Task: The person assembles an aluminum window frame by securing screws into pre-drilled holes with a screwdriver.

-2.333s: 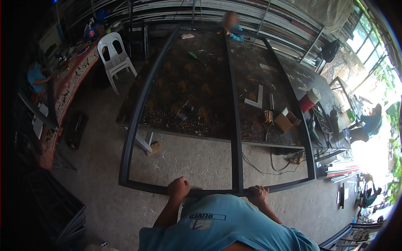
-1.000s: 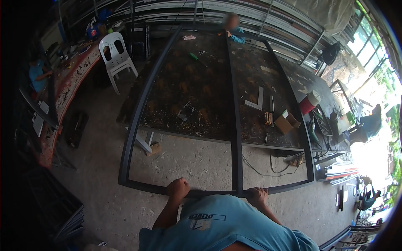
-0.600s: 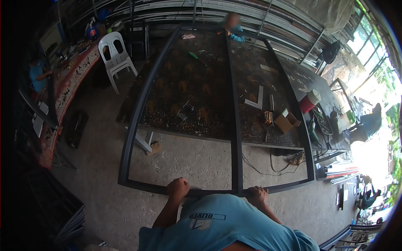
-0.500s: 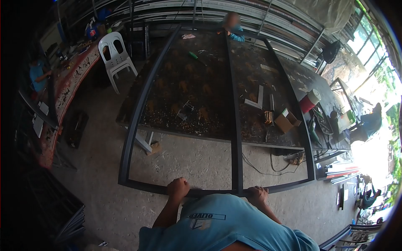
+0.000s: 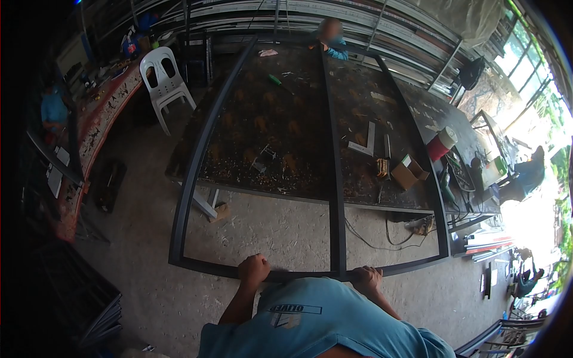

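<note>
A large dark metal frame (image 5: 338, 203) with a middle bar reaches from my body across the dark worktable (image 5: 268, 119). My left hand (image 5: 254, 268) is closed round its near bar, left of the middle bar. Just right of the middle bar, my right hand (image 5: 367, 275) grips the same near bar. Seen through the frame on the tabletop are a green-handled tool (image 5: 275, 79), a metal square (image 5: 369, 140), a small cardboard box (image 5: 408, 173) and scattered shavings.
A co-worker (image 5: 332, 42) is at the frame's far end. White chair (image 5: 165, 83) and red-edged bench (image 5: 107, 107) stand left, with another person (image 5: 55, 108) beyond. A red-and-white roll (image 5: 441, 143) and a drill (image 5: 446, 186) lie right. Racks (image 5: 239, 18) line the back.
The person beyond the bench at the left has shifted slightly, and an arm seen earlier is lowered. My hands and the frame look almost unmoved.
</note>
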A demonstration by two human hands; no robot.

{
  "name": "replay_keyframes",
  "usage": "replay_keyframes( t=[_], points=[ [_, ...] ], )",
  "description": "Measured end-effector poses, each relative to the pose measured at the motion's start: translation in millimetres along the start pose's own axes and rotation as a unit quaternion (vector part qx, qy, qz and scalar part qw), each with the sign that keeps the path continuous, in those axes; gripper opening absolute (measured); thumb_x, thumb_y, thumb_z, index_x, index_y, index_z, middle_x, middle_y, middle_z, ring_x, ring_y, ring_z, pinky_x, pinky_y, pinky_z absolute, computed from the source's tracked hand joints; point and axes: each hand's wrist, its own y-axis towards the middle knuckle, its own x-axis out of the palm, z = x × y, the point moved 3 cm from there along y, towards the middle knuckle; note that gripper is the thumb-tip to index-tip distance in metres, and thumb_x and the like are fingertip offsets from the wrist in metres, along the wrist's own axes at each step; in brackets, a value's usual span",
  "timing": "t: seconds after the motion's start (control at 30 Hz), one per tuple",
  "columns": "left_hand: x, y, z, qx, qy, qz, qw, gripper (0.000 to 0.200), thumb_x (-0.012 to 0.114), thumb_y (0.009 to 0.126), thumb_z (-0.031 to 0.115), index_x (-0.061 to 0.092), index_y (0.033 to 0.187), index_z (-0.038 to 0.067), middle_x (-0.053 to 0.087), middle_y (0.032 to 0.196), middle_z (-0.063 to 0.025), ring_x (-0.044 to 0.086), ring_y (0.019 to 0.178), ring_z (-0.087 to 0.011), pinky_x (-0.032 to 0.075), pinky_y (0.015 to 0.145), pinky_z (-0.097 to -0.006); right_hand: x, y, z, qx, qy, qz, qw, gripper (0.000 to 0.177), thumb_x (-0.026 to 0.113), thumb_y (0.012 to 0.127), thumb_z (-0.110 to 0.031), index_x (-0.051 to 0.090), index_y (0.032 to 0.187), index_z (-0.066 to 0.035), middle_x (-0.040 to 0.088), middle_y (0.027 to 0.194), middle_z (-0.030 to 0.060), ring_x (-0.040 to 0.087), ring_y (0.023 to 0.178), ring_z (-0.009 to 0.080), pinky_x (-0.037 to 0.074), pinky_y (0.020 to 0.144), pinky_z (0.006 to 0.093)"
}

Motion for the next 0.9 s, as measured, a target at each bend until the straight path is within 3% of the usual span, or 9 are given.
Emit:
replay_keyframes(
  t=[0.9],
  points=[
    [-4, -2, 2, -0.007, -0.007, -0.011, 1.000, 0.019, 0.057, 0.080, 0.022, 0.068, 0.089, 0.009, 0.068, 0.088, -0.0142, 0.067, 0.083, -0.0319, 0.052, 0.073, -0.0423, 8, 0, 6, 0.018, 0.015, -0.018, 1.000, 0.014, 0.068, 0.072, -0.028, 0.072, 0.082, -0.019, 0.068, 0.083, 0.0015, 0.063, 0.087, 0.0232, 0.037, 0.083, 0.0442]
  ],
)
